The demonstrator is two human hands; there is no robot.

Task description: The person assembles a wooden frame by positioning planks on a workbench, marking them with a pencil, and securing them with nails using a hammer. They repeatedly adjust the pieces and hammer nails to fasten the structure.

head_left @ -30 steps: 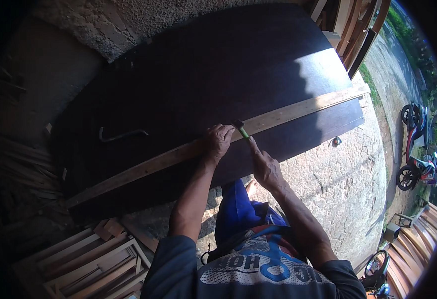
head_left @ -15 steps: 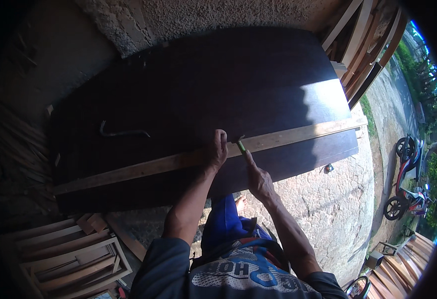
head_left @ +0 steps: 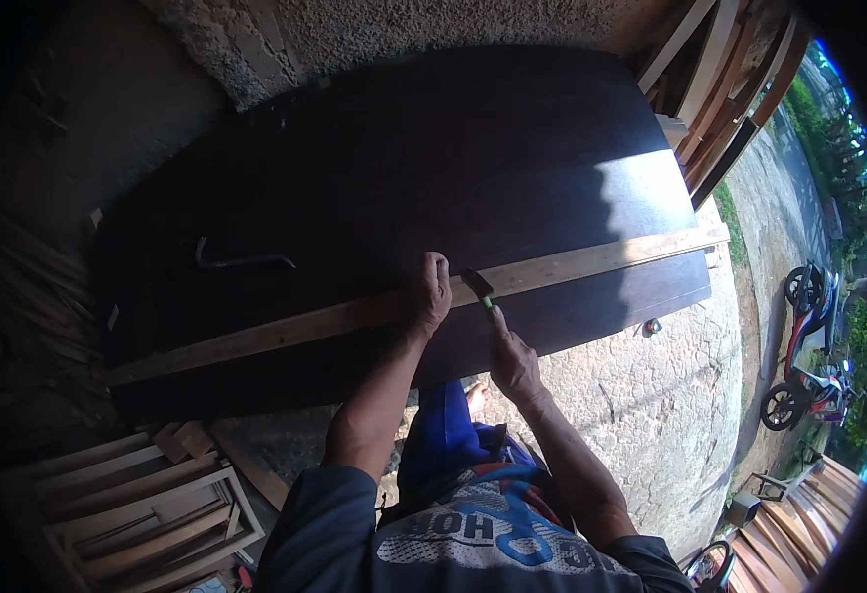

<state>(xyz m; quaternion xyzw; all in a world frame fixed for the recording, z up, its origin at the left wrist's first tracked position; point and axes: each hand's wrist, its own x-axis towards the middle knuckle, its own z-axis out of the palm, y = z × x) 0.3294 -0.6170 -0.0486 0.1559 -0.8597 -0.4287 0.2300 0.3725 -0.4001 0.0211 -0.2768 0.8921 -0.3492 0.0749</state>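
My right hand (head_left: 517, 368) is closed round the green handle of a hammer (head_left: 480, 287), its dark head over a pale wooden strip (head_left: 581, 265). The strip runs lengthwise across a large dark board (head_left: 384, 168). My left hand (head_left: 433, 290) rests at the strip just left of the hammer head, fingers curled and pressed together. Whatever those fingers pinch, if anything, is too small or hidden to make out. Farther left on the board lies a bent metal bar (head_left: 246, 263), untouched by either hand.
A rough wall (head_left: 433, 25) stands behind the board. Wooden frames (head_left: 157, 514) are stacked at lower left, and long boards (head_left: 720, 89) lean at upper right. A small round object (head_left: 653, 326) lies on the stone ground (head_left: 641, 415). A motorbike (head_left: 799, 346) is parked at far right.
The hammer head has turned and now shows more of its dark side, while my right hand has shifted only slightly. My left hand stays at nearly the same spot on the strip.
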